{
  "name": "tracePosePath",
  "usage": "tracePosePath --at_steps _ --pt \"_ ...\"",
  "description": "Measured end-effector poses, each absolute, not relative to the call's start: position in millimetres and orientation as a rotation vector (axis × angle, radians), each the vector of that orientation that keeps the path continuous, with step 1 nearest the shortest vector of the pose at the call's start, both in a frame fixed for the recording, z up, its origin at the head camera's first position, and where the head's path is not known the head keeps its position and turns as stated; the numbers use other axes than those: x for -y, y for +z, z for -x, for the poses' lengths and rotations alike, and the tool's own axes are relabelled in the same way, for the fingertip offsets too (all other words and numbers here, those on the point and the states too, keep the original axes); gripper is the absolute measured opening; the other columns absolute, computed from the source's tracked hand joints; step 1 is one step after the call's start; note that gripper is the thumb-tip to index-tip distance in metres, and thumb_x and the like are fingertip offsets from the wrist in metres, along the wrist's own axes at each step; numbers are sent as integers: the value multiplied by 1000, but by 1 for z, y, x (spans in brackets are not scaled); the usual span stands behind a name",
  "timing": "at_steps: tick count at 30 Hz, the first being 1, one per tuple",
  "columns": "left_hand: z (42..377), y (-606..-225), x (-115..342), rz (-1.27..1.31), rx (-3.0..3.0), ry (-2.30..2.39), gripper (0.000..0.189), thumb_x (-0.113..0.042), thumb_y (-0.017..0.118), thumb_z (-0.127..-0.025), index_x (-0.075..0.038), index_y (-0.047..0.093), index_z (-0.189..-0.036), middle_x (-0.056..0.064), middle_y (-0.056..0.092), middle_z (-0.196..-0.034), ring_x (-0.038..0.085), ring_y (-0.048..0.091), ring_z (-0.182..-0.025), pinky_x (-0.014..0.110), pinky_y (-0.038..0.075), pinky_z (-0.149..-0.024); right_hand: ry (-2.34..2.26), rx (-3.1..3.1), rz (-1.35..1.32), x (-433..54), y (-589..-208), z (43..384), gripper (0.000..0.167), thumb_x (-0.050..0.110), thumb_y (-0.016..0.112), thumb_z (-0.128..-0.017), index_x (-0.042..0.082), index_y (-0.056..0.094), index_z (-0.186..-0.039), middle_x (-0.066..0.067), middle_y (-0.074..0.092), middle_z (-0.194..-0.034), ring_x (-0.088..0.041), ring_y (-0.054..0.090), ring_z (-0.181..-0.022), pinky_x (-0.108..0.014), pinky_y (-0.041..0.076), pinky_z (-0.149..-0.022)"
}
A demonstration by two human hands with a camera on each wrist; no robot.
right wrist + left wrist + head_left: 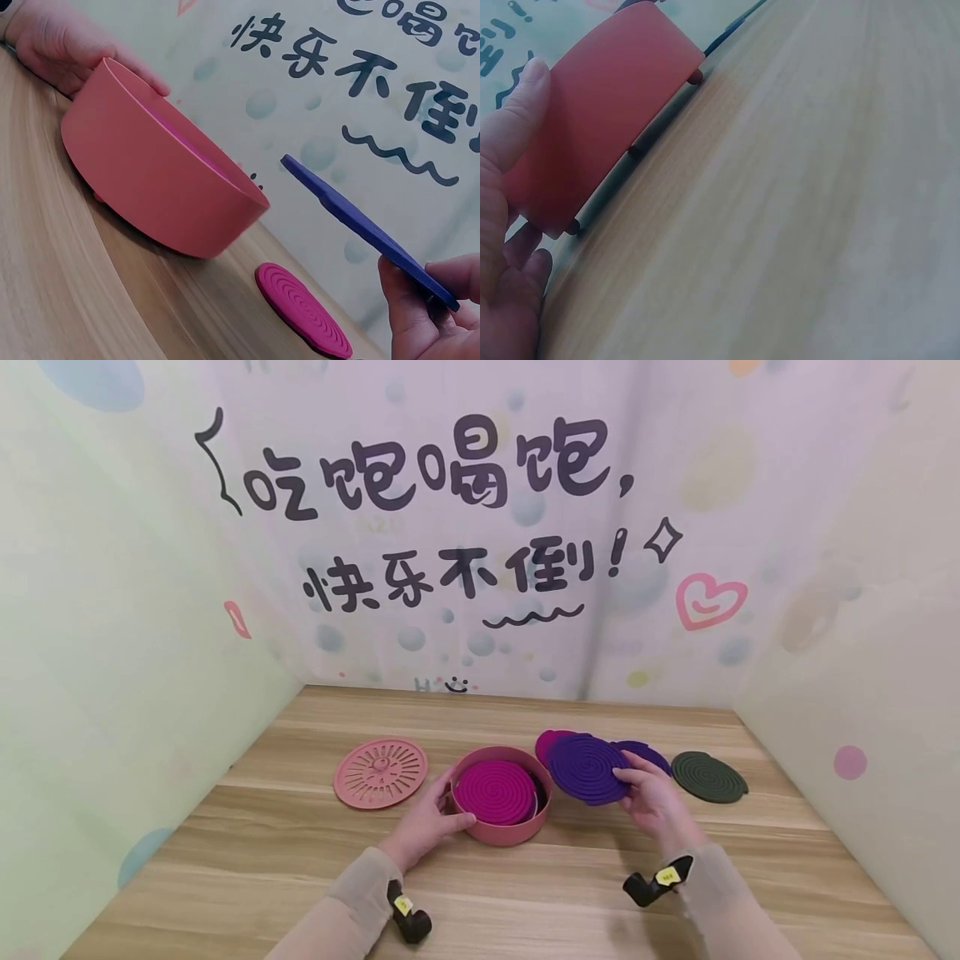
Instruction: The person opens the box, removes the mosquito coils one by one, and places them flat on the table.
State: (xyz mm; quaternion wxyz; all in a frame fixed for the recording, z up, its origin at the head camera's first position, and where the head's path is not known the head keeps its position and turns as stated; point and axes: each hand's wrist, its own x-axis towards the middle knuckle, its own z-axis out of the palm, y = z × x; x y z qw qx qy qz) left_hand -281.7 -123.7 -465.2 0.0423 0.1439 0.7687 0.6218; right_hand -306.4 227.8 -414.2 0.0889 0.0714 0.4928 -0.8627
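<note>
My left hand (423, 825) grips the left side of a round salmon-pink mosquito coil box (501, 837). The thumb lies near its front rim. A magenta mosquito coil (495, 792) lies inside, with something dark showing beside it at the right. Raised just right of the box, a purple mosquito coil (588, 768) is pinched at its right edge by my right hand (654, 795). In the right wrist view this purple coil (367, 229) appears nearly edge-on, apart from the box (157, 172). Small feet show under the box (604, 112) in the left wrist view.
Left of the box lies a pink slotted lid (352, 785). Behind the held coil are another magenta coil (550, 742) and another purple coil (651, 755), both partly hidden. A dark green coil (708, 777) rests farther right. Printed walls enclose the wooden table (525, 906).
</note>
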Motion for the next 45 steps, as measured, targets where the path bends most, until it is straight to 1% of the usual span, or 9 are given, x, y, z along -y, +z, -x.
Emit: tracePosePath --at_steps 5,11,14,21,28,34,38,43,45 --pt "278 -460 123 -470 -2362 1892 87 -14 75 -84 -4 22 -152 22 28 -153 42 28 -138 52 27 -111 -2566 -1468 -278 -237 -416 304 47 -6 44 -97 15 36 -138 7 61 -100 -5 61 -83 -19 52 -71" --pt "295 -482 127 -446 -2348 1887 90 -18 77 -83 -10 22 -153 18 27 -154 38 28 -140 50 28 -111 -2521 -1536 -288 -246 -423 302 59 -4 45 -97 13 24 -149 6 50 -111 -3 57 -88 -19 51 -76" --pt "296 -484 128 -454 -2346 1889 91 -22 78 -82 -13 22 -154 16 27 -155 37 28 -140 49 28 -111 -2466 -1596 -298 -248 -430 301 64 -3 48 -96 12 20 -152 6 48 -111 -2 55 -86 -17 49 -73" --pt "296 -484 128 -449 -2331 1895 92 -26 79 -80 -17 24 -154 12 26 -156 34 26 -141 47 25 -113 -2403 -1649 -309 -248 -446 303 64 -3 51 -95 7 21 -151 2 46 -117 -5 58 -90 -22 51 -78" --pt "292 -481 126 -449 -2350 1895 90 -19 78 -82 -12 24 -153 16 27 -155 36 28 -140 48 25 -113 -2325 -1715 -277 -242 -454 302 67 -4 51 -94 1 17 -151 7 61 -97 -6 61 -85 -23 53 -74" --pt "278 -462 123 -458 -2363 1894 87 -16 76 -83 -5 24 -152 21 28 -153 40 29 -139 51 26 -112 -2281 -1768 -324 -238 -457 301 66 -4 53 -92 0 20 -150 2 59 -102 -8 61 -86 -24 54 -74" --pt "274 -457 122 -461 -2372 1893 87 -17 75 -84 -5 23 -152 21 28 -153 41 28 -139 51 26 -112 -2246 -1795 -332 -237 -458 301 67 -5 52 -92 -2 20 -150 -1 59 -105 -8 61 -84 -25 54 -73" --pt "278 -462 122 -451 -2378 1897 87 -18 76 -84 -7 24 -152 19 28 -154 39 29 -139 50 25 -113 -2199 -1837 -347 -235 -456 300 68 -6 53 -90 -3 20 -150 -8 54 -117 -8 60 -82 -26 52 -72" --pt "278 -462 122 -450 -2373 1899 87 -18 76 -83 -6 24 -152 19 28 -154 38 28 -139 49 25 -113 -2188 -1859 -343 -235 -456 299 66 -6 53 -90 -3 21 -148 -7 55 -114 -9 60 -80 -26 52 -71"
